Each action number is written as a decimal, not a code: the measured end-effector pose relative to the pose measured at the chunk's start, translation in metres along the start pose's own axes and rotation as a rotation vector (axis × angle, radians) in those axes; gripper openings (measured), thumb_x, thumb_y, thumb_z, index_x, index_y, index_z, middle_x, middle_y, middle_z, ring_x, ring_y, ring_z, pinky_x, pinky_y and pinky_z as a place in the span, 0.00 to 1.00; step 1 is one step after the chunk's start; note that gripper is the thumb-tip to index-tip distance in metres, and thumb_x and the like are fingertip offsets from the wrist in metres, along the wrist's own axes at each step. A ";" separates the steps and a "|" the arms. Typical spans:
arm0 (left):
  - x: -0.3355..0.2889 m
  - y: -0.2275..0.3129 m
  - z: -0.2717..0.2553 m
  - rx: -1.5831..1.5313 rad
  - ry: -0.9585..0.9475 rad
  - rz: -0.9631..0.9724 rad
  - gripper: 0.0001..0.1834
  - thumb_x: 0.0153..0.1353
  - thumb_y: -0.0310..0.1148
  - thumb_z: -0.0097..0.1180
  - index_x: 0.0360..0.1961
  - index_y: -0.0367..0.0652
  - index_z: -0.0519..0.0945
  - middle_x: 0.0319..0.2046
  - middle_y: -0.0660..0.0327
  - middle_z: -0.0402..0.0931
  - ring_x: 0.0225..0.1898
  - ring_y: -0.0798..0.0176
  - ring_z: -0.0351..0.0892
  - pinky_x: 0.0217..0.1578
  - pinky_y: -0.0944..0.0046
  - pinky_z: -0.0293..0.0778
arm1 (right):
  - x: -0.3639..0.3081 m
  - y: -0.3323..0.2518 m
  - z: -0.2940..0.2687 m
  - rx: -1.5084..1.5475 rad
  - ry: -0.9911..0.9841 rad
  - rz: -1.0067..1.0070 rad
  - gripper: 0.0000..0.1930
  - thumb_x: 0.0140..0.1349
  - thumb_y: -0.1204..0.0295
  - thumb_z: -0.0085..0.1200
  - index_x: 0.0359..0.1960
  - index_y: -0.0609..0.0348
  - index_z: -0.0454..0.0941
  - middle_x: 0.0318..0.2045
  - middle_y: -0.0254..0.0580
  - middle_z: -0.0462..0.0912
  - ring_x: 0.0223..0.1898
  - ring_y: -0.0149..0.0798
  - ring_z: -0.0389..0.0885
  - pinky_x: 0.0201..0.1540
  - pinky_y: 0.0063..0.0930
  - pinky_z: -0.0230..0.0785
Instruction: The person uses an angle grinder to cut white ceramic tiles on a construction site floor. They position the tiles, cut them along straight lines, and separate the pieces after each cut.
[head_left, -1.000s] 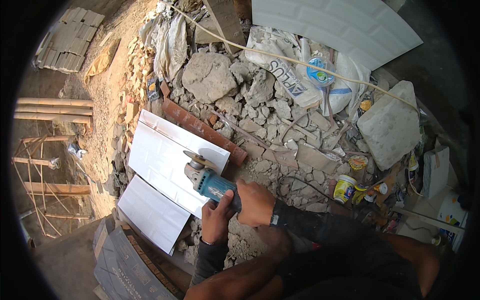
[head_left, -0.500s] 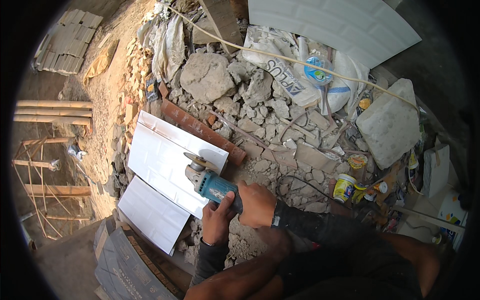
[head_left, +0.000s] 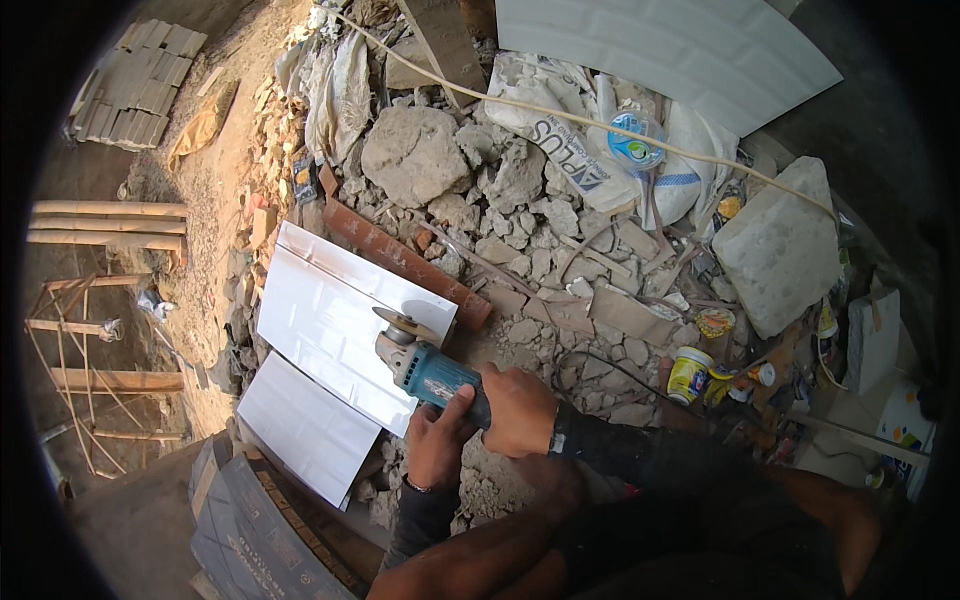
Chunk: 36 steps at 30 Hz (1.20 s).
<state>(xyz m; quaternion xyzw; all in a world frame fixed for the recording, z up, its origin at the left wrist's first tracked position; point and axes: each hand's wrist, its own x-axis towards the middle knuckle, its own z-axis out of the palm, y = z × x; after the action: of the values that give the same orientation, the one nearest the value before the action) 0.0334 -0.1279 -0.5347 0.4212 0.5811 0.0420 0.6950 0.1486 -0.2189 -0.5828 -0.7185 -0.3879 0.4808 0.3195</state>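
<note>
Both my hands grip a blue angle grinder (head_left: 437,377) with a round cutting disc (head_left: 406,324) at its far left end. Wrapped round the dark rear of the body is my right hand (head_left: 520,410). My left hand (head_left: 437,440) closes on the near side of the tool, its thumb lying along the casing. Beneath the disc lies a glossy white tile (head_left: 315,300) with a faint brick pattern; whether the disc touches it I cannot tell. A second white tile (head_left: 305,425) rests beside it, nearer me.
Broken concrete (head_left: 415,155) and rubble spread beyond the tiles. A reddish-brown strip (head_left: 400,260) borders the tile's far edge. White sacks (head_left: 560,130), a concrete slab (head_left: 785,245) and a yellow tub (head_left: 688,375) lie to the right. A stack of grey boxes (head_left: 265,535) stands near left.
The grinder and both hands have shifted very slightly to the right. My grip on it is the same, and the tiles have stayed in place.
</note>
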 end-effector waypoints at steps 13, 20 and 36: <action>-0.003 -0.001 0.004 -0.022 -0.003 -0.012 0.14 0.66 0.36 0.64 0.40 0.34 0.78 0.33 0.59 0.81 0.34 0.66 0.82 0.41 0.65 0.79 | -0.006 0.001 -0.003 -0.014 0.001 0.007 0.28 0.41 0.71 0.66 0.43 0.73 0.69 0.36 0.67 0.82 0.40 0.65 0.84 0.44 0.51 0.79; -0.005 0.000 0.007 -0.015 -0.019 -0.022 0.13 0.65 0.36 0.64 0.36 0.36 0.76 0.31 0.61 0.79 0.32 0.67 0.80 0.37 0.66 0.78 | -0.010 0.003 -0.004 -0.021 0.004 0.011 0.27 0.41 0.71 0.66 0.42 0.72 0.69 0.36 0.67 0.82 0.40 0.65 0.84 0.43 0.51 0.79; -0.006 -0.004 0.008 -0.023 -0.040 -0.034 0.15 0.66 0.35 0.63 0.45 0.32 0.77 0.35 0.60 0.81 0.37 0.64 0.83 0.44 0.62 0.81 | -0.016 0.007 -0.004 0.003 0.031 0.006 0.27 0.39 0.73 0.66 0.42 0.71 0.68 0.32 0.67 0.82 0.38 0.67 0.84 0.41 0.54 0.78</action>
<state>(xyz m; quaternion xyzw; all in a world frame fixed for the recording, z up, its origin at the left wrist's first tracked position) 0.0362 -0.1379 -0.5332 0.4041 0.5735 0.0283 0.7120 0.1502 -0.2359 -0.5801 -0.7266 -0.3800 0.4713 0.3249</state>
